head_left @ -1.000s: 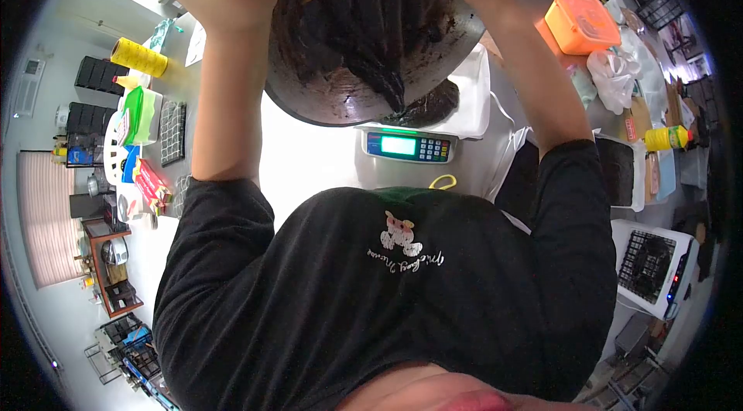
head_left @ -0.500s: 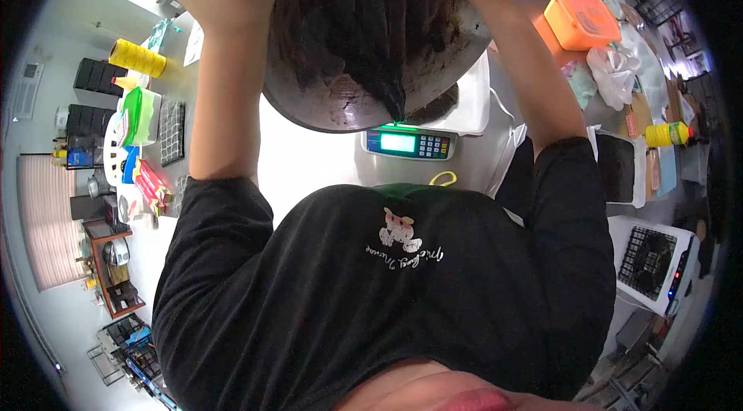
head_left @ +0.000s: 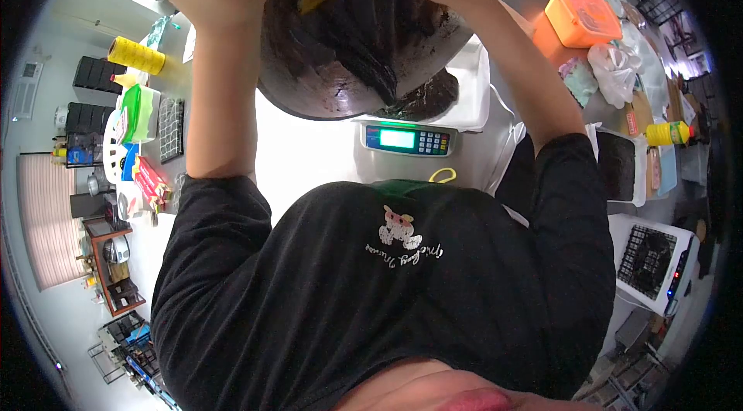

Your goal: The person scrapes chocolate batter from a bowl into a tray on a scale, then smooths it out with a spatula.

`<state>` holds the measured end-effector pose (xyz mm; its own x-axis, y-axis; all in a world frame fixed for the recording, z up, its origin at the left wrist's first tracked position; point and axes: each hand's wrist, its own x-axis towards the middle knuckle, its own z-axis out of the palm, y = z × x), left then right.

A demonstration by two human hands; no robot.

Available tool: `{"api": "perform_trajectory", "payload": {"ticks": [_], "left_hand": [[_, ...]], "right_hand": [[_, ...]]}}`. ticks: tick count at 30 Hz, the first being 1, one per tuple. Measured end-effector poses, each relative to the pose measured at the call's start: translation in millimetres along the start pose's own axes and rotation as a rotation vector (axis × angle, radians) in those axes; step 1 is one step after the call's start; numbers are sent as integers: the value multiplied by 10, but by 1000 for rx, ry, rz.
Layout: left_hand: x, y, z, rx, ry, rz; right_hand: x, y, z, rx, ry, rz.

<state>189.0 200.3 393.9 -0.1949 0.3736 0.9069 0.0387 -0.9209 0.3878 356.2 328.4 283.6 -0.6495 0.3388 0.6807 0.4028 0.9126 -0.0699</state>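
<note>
This looks like a kitchen set up for making food in batches. A wide metal pan (head_left: pixel 329 95) holds a thick dark mixture (head_left: pixel 375 39) and a yellow scraper (head_left: pixel 313 4); more dark stuff sits in a white tray (head_left: pixel 474 86) by a digital scale (head_left: pixel 408 140). The metal counter (head_left: pixel 480 159), orange tub (head_left: pixel 584 16) and storage racks along the wall fit a working kitchen more than a home.
</note>
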Motion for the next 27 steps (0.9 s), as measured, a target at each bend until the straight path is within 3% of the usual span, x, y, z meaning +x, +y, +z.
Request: {"api": "perform_trajectory", "payload": {"ticks": [4, 6, 9, 15, 19, 23, 27], "left_hand": [[-1, 63, 11, 108, 6, -23], [24, 47, -66, 209, 32, -136], [-8, 48, -22, 49, -39, -46], [-52, 58, -11, -4, -17, -114], [-56, -22, -40, 33, 54, -53], [-50, 12, -55, 12, 11, -69], [-79, -28, -101, 49, -21, -98]], "right_hand": [[106, -19, -194, -75, 93, 16], [123, -2, -172, -79, 121, 8], [83, 29, -107, -19, 101, 17], [34, -9, -39, 48, 16, 67], [35, 25, 32, 4, 17, 10], [65, 15, 8, -8, -76, 45], [42, 7, 29, 43, -43, -5]]}}
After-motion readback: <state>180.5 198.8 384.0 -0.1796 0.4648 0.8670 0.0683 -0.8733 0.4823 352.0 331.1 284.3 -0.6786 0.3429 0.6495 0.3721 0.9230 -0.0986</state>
